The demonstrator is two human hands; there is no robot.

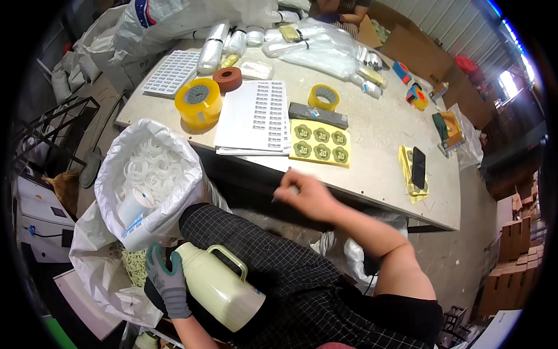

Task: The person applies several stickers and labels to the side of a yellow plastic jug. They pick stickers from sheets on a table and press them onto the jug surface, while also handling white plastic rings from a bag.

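Note:
A pale green thermos flask [224,285] with a side handle lies tilted across my lap, its mouth end toward the left. My left hand [165,276], in a grey glove with green fingertips, is beside that end. Its thumb and fingers are apart, the thumb side against the flask. My right hand [305,195] is bare and raised in front of the table edge, above my knees. Its fingers are curled together and slightly blurred; whatever they hold is too small to make out.
A white sack [200,180] of translucent rings [145,168] stands left of my knee. The table [372,145] ahead bears label sheets [253,122], gold-and-green stickers [319,144], tape rolls [199,104], a phone [418,167] and plastic bags [325,49]. Another person [349,11] is across it.

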